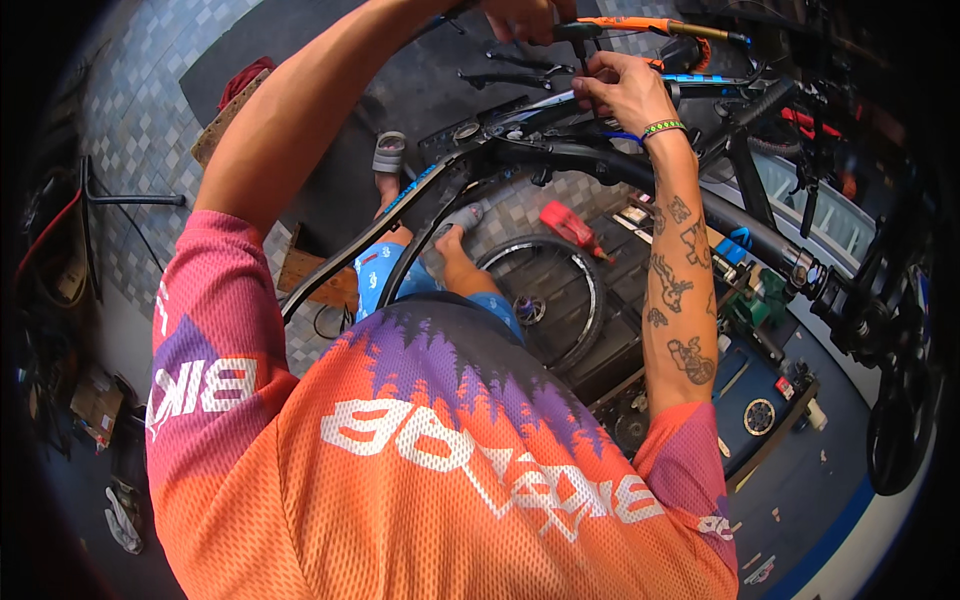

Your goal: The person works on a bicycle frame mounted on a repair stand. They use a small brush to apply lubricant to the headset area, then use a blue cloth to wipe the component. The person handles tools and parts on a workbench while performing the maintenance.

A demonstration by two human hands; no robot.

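My left hand is at the top edge, partly cut off. Its fingers close round the dark handle of a black tool, whose thin shaft points down toward the bike frame. Just right of that shaft, my right hand has thumb and fingers pinched together by its lower end. What lies between those fingertips is too small to make out. Beneath both hands runs a black bicycle frame with blue markings. An orange bike part with a gold tube lies beyond my right hand.
A bicycle wheel and a red bottle are below the frame. At right, a blue work surface carries a brake disc and a green vise. A wooden box stands on the tiled floor near my feet.
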